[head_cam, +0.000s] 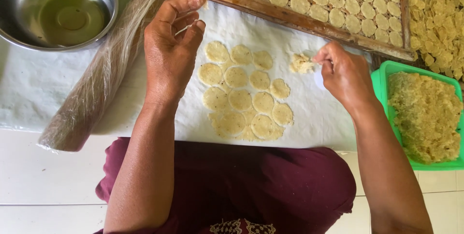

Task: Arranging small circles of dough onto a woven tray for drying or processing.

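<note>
Your right hand (340, 72) pinches a crumbly dough lump (301, 63) at center right; your left hand (170, 45) hovers half-curled, empty. Thin round discs (240, 99) lie on white cloth (309, 118). The green tub (379, 77) holds flaky scraps.

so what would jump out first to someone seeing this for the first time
Most likely the cluster of pale round dough discs cut from a flattened sheet on the white cloth, right between the two hands. The left hand hovers beside them, while the right hand pinches near a small lump of scraps. Next, the wooden tray of neat disc rows along the top.
</note>
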